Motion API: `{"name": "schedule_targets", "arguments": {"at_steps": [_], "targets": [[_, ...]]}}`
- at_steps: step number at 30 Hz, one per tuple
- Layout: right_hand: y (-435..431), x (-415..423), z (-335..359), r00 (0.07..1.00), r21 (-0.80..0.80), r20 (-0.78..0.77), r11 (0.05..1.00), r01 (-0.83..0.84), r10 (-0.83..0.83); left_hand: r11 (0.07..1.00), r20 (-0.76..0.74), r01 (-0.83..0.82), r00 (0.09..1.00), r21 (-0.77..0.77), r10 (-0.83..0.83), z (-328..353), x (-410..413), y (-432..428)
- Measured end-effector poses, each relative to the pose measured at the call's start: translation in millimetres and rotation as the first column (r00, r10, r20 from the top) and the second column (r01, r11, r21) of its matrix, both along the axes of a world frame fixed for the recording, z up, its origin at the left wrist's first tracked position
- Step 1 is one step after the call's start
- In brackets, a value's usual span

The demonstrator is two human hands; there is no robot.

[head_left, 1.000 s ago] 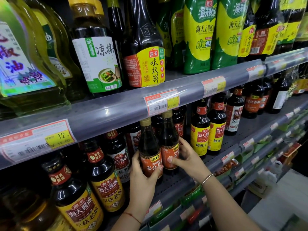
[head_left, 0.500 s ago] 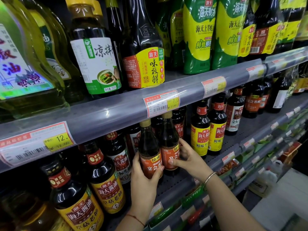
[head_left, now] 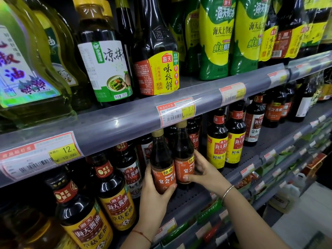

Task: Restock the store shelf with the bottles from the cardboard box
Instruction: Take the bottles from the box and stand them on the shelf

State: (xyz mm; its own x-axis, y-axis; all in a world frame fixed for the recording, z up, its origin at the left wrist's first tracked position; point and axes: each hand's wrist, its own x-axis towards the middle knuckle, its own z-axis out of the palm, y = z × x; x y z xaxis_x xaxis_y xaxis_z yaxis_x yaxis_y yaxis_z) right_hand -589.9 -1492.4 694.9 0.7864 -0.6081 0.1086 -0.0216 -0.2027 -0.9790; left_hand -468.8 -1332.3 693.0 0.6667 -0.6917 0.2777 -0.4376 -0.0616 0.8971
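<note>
Two dark vinegar bottles with gold caps and orange-red labels stand side by side on the grey middle shelf. My left hand wraps around the lower part of the left bottle. My right hand grips the right bottle, thumb across its label and fingers behind it. Both bottles are upright under the shelf rail above. The cardboard box is not in view.
Soy sauce bottles crowd the shelf to the left, and yellow-labelled ones stand just right of my hands. The upper shelf rail with price tags hangs close over the bottle caps. Lower shelves run off to the right.
Both hands have stayed on the two bottles, which have shifted only slightly on the shelf. The view has barely moved.
</note>
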Motion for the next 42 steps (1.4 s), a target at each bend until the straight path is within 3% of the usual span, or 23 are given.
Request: {"name": "schedule_targets", "arguments": {"at_steps": [7, 22, 34, 42], "targets": [[4, 1, -2, 0.999, -0.012, 0.011, 0.999, 0.044, -0.044, 0.997, -0.026, 0.078, 0.997, 0.019, -0.078, 4, 7, 3], [15, -1, 1, 0.998, -0.027, 0.022, 0.998, 0.057, -0.056, 0.999, -0.065, 0.053, 0.996, -0.012, -0.053, 5, -5, 6], [47, -25, 9, 0.954, -0.064, -0.003, 0.953, 0.297, -0.298, 0.986, -0.041, 0.168, 0.985, -0.009, -0.168, 11, -8, 27], [85, -33, 15, 0.892, -0.139, -0.035, 0.887, 0.441, -0.45, 0.982, 0.115, 0.184, 0.977, -0.05, -0.178, 23, -10, 49]]}}
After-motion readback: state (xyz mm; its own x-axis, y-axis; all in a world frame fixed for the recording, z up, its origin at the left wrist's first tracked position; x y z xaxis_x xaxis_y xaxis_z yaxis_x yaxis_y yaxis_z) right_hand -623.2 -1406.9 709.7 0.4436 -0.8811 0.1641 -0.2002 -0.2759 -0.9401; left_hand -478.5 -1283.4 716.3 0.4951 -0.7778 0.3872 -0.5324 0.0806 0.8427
